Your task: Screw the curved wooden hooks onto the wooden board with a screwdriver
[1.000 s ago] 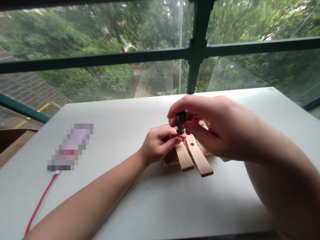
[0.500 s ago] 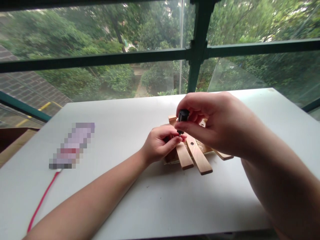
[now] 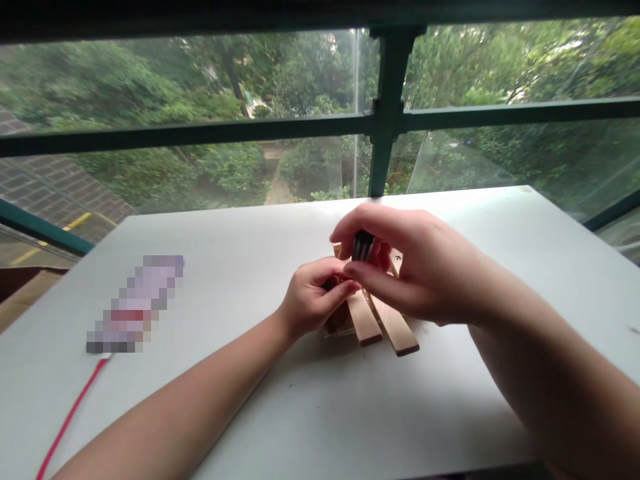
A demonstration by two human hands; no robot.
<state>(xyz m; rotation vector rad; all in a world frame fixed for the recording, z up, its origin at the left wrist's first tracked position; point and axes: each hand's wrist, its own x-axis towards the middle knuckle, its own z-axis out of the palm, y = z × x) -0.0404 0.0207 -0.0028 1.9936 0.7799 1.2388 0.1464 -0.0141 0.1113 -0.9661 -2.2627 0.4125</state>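
My right hand is closed around the black ribbed handle of a screwdriver, held nearly upright. Right below it, my left hand pinches thumb and fingers together at the tool's lower end; what sits between the fingertips is hidden. Under both hands lies a wooden piece with light slats. One flat slat sticks out toward me, and a second slat angles beside it. The darker base beneath the slats is mostly covered by my hands.
On the white table, a blurred-out phone-like object lies to the left with a red cable attached. A cardboard box stands past the left edge. Green-framed windows rise behind the table.
The view has tilted up slightly. My right hand has shifted on the screwdriver handle, lower and closer to my left hand, and now covers the slat at the right.
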